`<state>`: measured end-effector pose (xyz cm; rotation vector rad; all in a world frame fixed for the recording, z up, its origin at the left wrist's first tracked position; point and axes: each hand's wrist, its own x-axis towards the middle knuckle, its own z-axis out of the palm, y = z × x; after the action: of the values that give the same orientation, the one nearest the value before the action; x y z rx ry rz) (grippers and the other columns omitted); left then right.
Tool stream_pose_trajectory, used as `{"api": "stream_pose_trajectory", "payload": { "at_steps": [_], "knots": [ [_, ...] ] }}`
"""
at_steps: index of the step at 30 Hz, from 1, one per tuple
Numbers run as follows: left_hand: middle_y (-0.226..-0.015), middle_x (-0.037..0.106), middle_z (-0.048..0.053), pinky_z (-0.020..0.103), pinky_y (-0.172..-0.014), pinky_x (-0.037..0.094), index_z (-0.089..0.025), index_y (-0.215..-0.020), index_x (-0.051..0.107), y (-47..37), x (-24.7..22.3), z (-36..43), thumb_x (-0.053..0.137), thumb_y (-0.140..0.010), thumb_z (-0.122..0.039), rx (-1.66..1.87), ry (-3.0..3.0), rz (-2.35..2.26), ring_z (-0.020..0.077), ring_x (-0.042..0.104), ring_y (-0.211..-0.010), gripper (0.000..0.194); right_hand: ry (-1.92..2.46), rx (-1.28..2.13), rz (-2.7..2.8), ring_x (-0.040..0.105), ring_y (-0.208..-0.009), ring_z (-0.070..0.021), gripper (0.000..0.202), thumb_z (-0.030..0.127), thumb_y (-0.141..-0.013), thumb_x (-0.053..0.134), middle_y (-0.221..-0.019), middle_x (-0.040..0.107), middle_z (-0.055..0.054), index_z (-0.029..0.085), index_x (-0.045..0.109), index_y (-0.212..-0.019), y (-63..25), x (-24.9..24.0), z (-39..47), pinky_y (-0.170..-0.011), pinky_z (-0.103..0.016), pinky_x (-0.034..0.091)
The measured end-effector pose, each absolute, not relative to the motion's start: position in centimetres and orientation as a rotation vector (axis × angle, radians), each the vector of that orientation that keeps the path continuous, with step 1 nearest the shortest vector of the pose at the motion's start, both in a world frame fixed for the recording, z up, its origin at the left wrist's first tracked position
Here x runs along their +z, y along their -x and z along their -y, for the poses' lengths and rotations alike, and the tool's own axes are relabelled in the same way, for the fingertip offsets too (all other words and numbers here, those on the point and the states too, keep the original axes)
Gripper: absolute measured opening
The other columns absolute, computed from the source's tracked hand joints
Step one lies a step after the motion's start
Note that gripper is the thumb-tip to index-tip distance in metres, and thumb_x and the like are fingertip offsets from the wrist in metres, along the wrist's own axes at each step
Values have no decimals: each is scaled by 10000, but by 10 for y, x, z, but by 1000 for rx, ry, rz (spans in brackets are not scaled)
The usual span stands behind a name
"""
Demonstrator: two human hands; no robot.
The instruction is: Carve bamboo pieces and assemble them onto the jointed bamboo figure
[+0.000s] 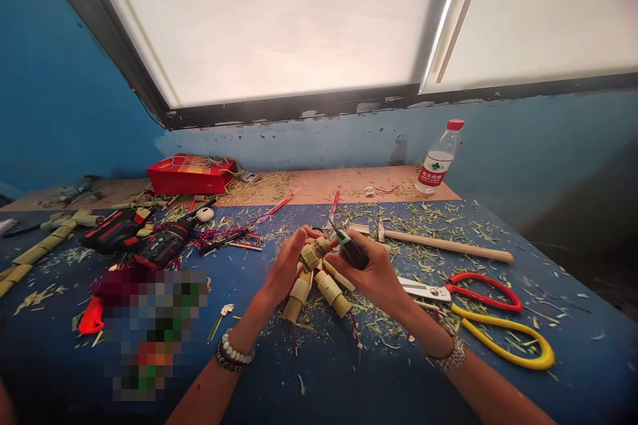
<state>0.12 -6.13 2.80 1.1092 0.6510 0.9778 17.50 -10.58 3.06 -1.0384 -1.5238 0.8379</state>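
My left hand (285,267) is closed around a jointed bamboo figure (314,254), pinching its upper section between thumb and fingers. Short bamboo tubes (335,293) hang or lie just below it, with dark red cord showing at their ends. In my right hand (373,272) is a dark-handled tool (353,250) with a pale green part and a thin pointed tip; its exact kind is unclear. The tip points up and to the left, above the bamboo and apart from it. My right fingers come close to the bamboo's right side.
Right of my hands lie large scissors (428,290) with red and yellow handles and a hammer (448,246). A water bottle (434,163) stands behind. Left are a cordless drill (167,242), bamboo lengths (44,246) and a red box (192,176). Shavings litter the blue tabletop (389,378).
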Motion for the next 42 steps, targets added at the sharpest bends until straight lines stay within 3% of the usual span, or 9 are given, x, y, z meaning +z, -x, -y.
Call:
{"api": "stream_pose_trajectory", "payload": {
  "at_steps": [3, 5, 10, 13, 17, 19, 22, 31, 42],
  "knots": [
    [-775, 656, 52, 243, -605, 425, -164, -963, 708, -1, 26, 62, 564, -782, -823, 1010, -1180, -621, 161, 575, -653, 698, 1000, 961, 1427, 392, -551, -102, 331, 511, -879, 702, -665, 478, 39, 191, 620, -881, -171, 28, 104, -483, -237, 313],
    [-843, 668, 70, 269, -677, 449, -169, -1114, 713, -1, 26, 63, 634, -756, -793, 1045, -1270, -541, 189, 583, -724, 724, 944, 1121, 1300, 350, -489, -84, 389, 563, -857, 708, -655, 495, 43, 197, 583, -896, -171, 26, 102, -433, -231, 268],
    [-1069, 649, 90, 318, -989, 406, -226, -1184, 737, -1, 31, 69, 791, -816, -361, 1262, -1596, -653, 254, 562, -1018, 396, 776, 1462, 1158, 266, -377, -47, 425, 602, -868, 682, -588, 496, 73, 215, 513, -914, -167, 23, 103, -399, -226, 233],
    [-1188, 623, 114, 328, -1032, 389, -222, -1184, 732, -1, 35, 76, 756, -837, -269, 1322, -1595, -600, 282, 548, -1110, 351, 816, 1516, 1225, 265, -379, -51, 457, 631, -870, 671, -534, 439, 80, 201, 524, -828, -164, 24, 105, -399, -230, 216],
    [-1064, 652, 84, 302, -1004, 393, -215, -1205, 686, 1, 35, 81, 692, -906, -318, 1368, -1448, -573, 238, 571, -1020, 316, 964, 1314, 1348, 271, -443, -70, 447, 624, -900, 653, -572, 390, 77, 182, 587, -917, -171, 23, 105, -423, -236, 170],
    [-965, 632, 51, 281, -923, 425, -225, -1202, 671, 1, 32, 80, 663, -930, -384, 1355, -1309, -561, 200, 557, -907, 316, 999, 1176, 1423, 270, -476, -89, 442, 621, -954, 577, -585, 348, 78, 182, 600, -1003, -179, 21, 104, -443, -247, 175],
    [-902, 619, 41, 277, -813, 455, -208, -1151, 678, -2, 25, 77, 670, -909, -486, 1240, -1080, -486, 178, 536, -812, 369, 1024, 1002, 1571, 302, -518, -112, 448, 607, -1028, 424, -619, 369, 57, 192, 584, -971, -185, 20, 105, -480, -263, 223],
    [-977, 706, 34, 287, -876, 474, -226, -1040, 722, -7, 17, 80, 651, -807, -721, 1142, -991, -633, 207, 634, -926, 551, 1186, 543, 1894, 505, -572, -150, 428, 584, -1052, 365, -663, 543, 25, 208, 535, -942, -175, 25, 110, -565, -265, 339],
    [-1010, 749, 86, 361, -955, 473, -165, -1031, 753, -11, 15, 73, 700, -843, -614, 1161, -891, -512, 283, 655, -1066, 490, 1385, 103, 1909, 587, -523, -193, 508, 647, -1036, 331, -619, 622, -15, 212, 583, -962, -177, 29, 110, -522, -269, 330]
  ]
}}
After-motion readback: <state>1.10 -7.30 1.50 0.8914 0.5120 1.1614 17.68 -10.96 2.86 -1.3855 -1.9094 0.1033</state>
